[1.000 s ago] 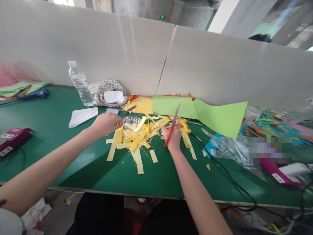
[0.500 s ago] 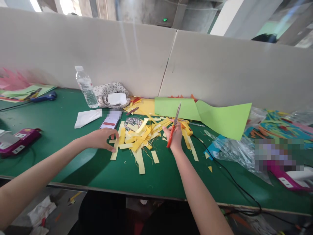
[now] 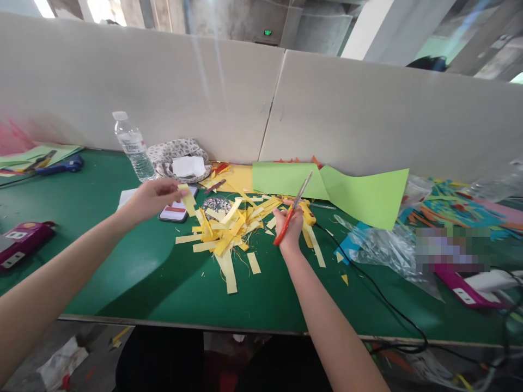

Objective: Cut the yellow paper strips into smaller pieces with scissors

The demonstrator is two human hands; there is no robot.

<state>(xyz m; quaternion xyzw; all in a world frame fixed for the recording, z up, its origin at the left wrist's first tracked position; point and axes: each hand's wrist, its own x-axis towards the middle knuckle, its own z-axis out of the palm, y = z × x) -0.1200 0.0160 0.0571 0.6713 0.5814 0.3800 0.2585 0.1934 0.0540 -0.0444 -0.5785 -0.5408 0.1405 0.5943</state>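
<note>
Pinched in my left hand is a pale yellow paper strip, raised above the table near the phone. My right hand is closed around a pair of scissors with orange handles; the blades point up and away from me. Between the hands lies a loose heap of yellow paper strips. A round piece with a speckled pattern is partly covered by the heap. Just beyond my right hand sits a yellow tool, partly hidden, with a black cord.
A water bottle and a spotted cloth pouch stand at the back left. Green paper sheets lean against the partition. Clear plastic bags and a purple power strip lie to the right, another power strip on the left.
My left hand has picked up a yellow paper strip from the heap's left side and lifted it up and leftward. My right hand stays nearly in place with the scissors. The view has shifted slightly.
</note>
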